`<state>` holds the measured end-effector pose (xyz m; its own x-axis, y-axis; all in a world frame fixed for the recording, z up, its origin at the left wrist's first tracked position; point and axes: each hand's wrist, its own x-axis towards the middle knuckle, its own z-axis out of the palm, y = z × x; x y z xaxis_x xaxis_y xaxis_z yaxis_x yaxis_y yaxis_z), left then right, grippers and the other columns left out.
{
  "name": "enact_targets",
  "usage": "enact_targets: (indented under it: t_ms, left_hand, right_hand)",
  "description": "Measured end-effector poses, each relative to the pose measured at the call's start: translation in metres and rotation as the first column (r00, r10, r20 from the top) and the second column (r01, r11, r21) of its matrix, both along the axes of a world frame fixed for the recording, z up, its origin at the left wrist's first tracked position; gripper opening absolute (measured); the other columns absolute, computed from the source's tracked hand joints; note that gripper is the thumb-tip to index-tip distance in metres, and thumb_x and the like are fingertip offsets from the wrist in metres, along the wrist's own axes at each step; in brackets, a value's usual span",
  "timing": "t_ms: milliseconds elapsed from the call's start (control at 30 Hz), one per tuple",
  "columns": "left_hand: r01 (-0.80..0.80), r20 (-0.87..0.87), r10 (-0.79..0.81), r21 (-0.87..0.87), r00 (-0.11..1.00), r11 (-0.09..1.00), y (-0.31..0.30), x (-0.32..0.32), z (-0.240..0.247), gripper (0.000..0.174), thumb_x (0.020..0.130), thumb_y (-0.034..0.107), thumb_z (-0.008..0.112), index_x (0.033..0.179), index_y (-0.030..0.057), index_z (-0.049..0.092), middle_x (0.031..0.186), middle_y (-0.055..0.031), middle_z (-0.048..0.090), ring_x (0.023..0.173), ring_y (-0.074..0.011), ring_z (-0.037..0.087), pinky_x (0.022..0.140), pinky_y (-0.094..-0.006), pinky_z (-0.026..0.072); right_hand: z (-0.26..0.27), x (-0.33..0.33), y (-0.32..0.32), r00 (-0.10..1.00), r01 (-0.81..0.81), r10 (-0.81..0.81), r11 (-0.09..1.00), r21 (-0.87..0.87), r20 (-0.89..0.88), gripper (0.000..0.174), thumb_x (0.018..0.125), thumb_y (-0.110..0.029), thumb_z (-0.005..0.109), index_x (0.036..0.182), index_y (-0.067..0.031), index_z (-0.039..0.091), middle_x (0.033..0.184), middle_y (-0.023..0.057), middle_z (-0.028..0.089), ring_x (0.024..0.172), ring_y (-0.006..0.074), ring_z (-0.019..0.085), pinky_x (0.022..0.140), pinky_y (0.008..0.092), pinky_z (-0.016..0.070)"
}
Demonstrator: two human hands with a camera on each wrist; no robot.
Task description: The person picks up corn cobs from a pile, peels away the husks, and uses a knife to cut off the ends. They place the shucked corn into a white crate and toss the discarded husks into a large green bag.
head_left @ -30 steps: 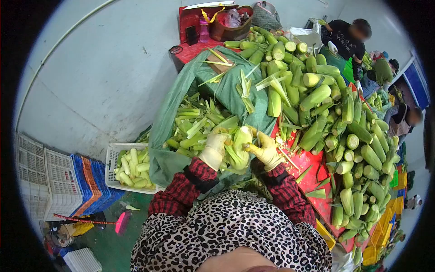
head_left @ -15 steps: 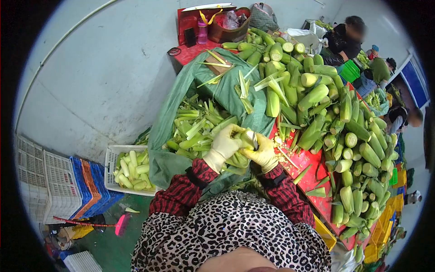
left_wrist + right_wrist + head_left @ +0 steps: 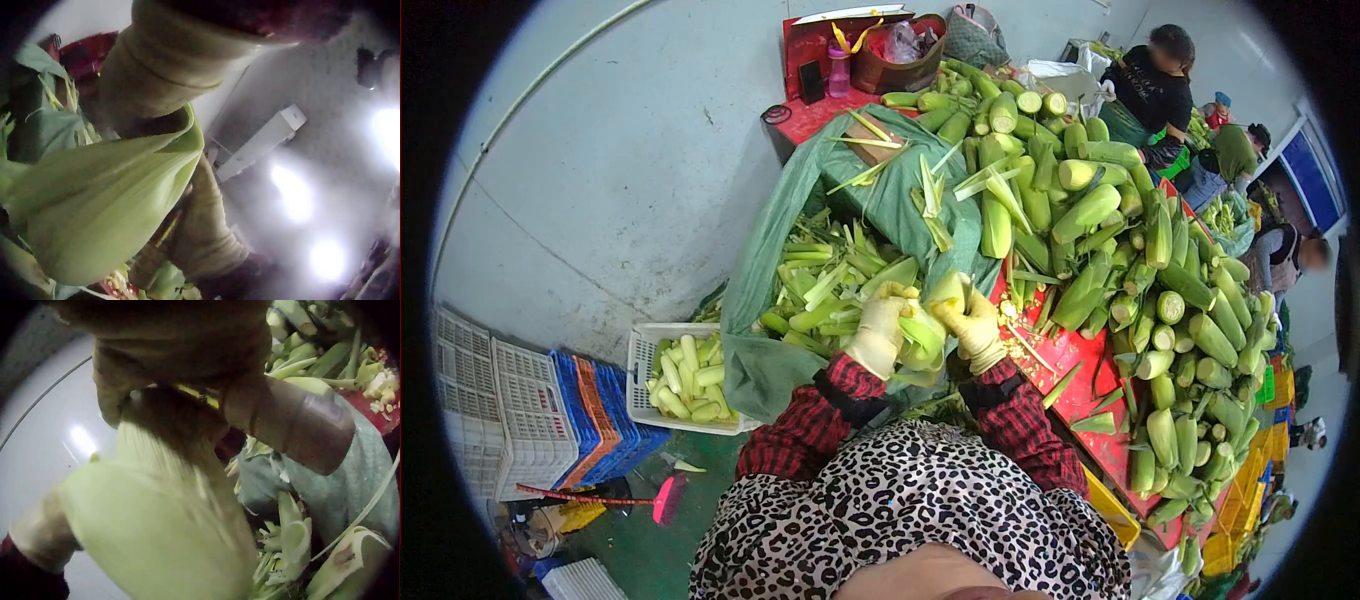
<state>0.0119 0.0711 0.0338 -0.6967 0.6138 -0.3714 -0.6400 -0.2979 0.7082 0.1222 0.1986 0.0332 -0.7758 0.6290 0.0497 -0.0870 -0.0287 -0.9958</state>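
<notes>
Both hands wear pale yellow gloves and meet over a green sack [image 3: 750, 350] full of stripped husks [image 3: 825, 290]. Between them is an ear of corn [image 3: 947, 290], partly husked. My right hand [image 3: 973, 328] grips the ear near its upper end; in the right wrist view the gloved fingers curl over the bared part of the ear [image 3: 156, 437]. With my left hand [image 3: 880, 328] I grip green husk leaves [image 3: 920, 342] on the ear's near side. A broad husk leaf [image 3: 106, 200] fills much of the left wrist view. A small dark edge shows beside the right thumb.
Unhusked corn [image 3: 1090, 215] is heaped on the red table [image 3: 1050, 350] to the right. A white crate [image 3: 640, 385] of husked ears stands left, near stacked crates [image 3: 530, 410]. A bag [image 3: 900, 65] and bottle [image 3: 838, 70] sit behind. Other people [image 3: 1155, 90] work farther back.
Half a second ago the hands were together at the ear's top, with a dark blade visible by the right hand. Now they are slightly apart, the left lower on the husk.
</notes>
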Motion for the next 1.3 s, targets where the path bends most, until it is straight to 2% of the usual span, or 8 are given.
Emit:
enact_targets:
  t_ms: [233, 300, 467, 633, 967, 1067, 1133, 1300]
  left_hand:
    - [-0.216, 0.053, 0.211, 0.146, 0.976, 0.965, -0.099, -0.051, -0.003, 0.034, 0.069, -0.006, 0.053, 0.101, 0.0054, 0.057, 0.096, -0.0128, 0.062, 0.087, -0.0291, 0.065, 0.084, -0.0382, 0.0548]
    - [-0.108, -0.369, 0.056, -0.121, 0.928, 0.987, -0.093, -0.083, -0.024, 0.040, 0.071, -0.003, 0.058, 0.110, 0.0051, 0.057, 0.102, -0.0147, 0.061, 0.096, -0.0291, 0.063, 0.090, -0.0372, 0.0522]
    - [-0.124, -0.898, -0.304, -0.357, 0.319, 0.926, -0.038, -0.041, 0.071, 0.081, 0.070, 0.013, 0.078, 0.142, 0.0063, 0.041, 0.143, -0.0189, 0.044, 0.133, -0.0270, 0.042, 0.112, -0.0353, 0.0319]
    - [0.221, -0.795, -0.434, -0.374, 0.423, 0.901, 0.011, 0.006, 0.086, 0.092, 0.062, 0.017, 0.088, 0.139, 0.0016, 0.041, 0.131, -0.0130, 0.055, 0.118, -0.0209, 0.054, 0.101, -0.0331, 0.0420]
    - [0.229, -0.705, -0.311, -0.212, 0.638, 0.950, -0.013, -0.009, 0.035, 0.071, 0.064, 0.023, 0.088, 0.123, 0.0019, 0.053, 0.111, -0.0068, 0.062, 0.097, -0.0136, 0.059, 0.087, -0.0293, 0.0493]
    - [0.286, -0.730, -0.420, -0.310, 0.539, 0.907, -0.018, -0.004, 0.034, 0.071, 0.066, 0.022, 0.087, 0.126, 0.0037, 0.055, 0.111, -0.0057, 0.064, 0.097, -0.0127, 0.060, 0.088, -0.0288, 0.0498]
    - [0.334, -0.689, -0.485, -0.354, 0.539, 0.874, -0.019, 0.000, 0.032, 0.068, 0.067, 0.022, 0.087, 0.124, 0.0036, 0.056, 0.108, -0.0051, 0.066, 0.095, -0.0117, 0.061, 0.087, -0.0279, 0.0502]
    - [0.450, -0.547, -0.523, -0.275, 0.653, 0.849, -0.022, 0.009, 0.022, 0.058, 0.068, 0.019, 0.086, 0.118, 0.0023, 0.059, 0.104, -0.0032, 0.067, 0.091, -0.0096, 0.062, 0.083, -0.0260, 0.0514]
  right_hand:
    - [0.014, 0.023, 0.090, 0.792, 0.369, -0.540, 0.795, -0.481, -0.285, 0.042, 0.085, -0.047, 0.069, 0.097, -0.0069, 0.060, 0.072, 0.0026, 0.061, 0.048, 0.0123, 0.053, 0.044, 0.0254, 0.0435]
    - [0.019, 0.032, 0.095, 0.863, 0.402, -0.469, 0.862, -0.307, -0.187, 0.041, 0.086, -0.045, 0.069, 0.097, -0.0060, 0.060, 0.074, 0.0026, 0.062, 0.051, 0.0116, 0.054, 0.045, 0.0250, 0.0433]
    - [0.039, 0.009, 0.044, 0.951, 0.268, -0.278, 0.960, -0.086, -0.135, 0.031, 0.083, -0.021, 0.073, 0.105, -0.0039, 0.062, 0.086, 0.0040, 0.065, 0.067, 0.0120, 0.060, 0.058, 0.0260, 0.0480]
    - [0.059, -0.003, 0.001, 0.995, 0.070, -0.062, 0.992, 0.102, -0.080, 0.040, 0.093, -0.039, 0.060, 0.107, -0.0025, 0.064, 0.075, 0.0025, 0.063, 0.056, 0.0085, 0.052, 0.049, 0.0232, 0.0399]
    - [0.036, 0.087, -0.042, 0.877, -0.284, 0.443, 0.788, -0.546, 0.184, 0.044, 0.096, -0.034, 0.050, 0.130, -0.0051, 0.049, 0.080, 0.0104, 0.067, 0.049, 0.0137, 0.057, 0.038, 0.0237, 0.0457]
    - [0.040, 0.074, -0.012, 0.928, -0.264, 0.187, 0.941, 0.212, 0.323, 0.038, 0.091, -0.016, 0.052, 0.127, -0.0059, 0.055, 0.082, 0.0112, 0.069, 0.064, 0.0188, 0.066, 0.054, 0.0295, 0.0521]
    - [0.053, 0.056, -0.008, 0.961, -0.205, -0.042, 0.556, 0.806, 0.273, 0.046, 0.084, -0.009, 0.056, 0.129, -0.0100, 0.055, 0.082, 0.0141, 0.068, 0.075, 0.0288, 0.068, 0.069, 0.0370, 0.0539]
    - [0.069, 0.036, -0.011, 0.857, -0.445, -0.062, 0.414, 0.794, 0.512, 0.050, 0.082, -0.019, 0.059, 0.130, -0.0103, 0.054, 0.086, 0.0167, 0.068, 0.076, 0.0339, 0.067, 0.067, 0.0411, 0.0539]
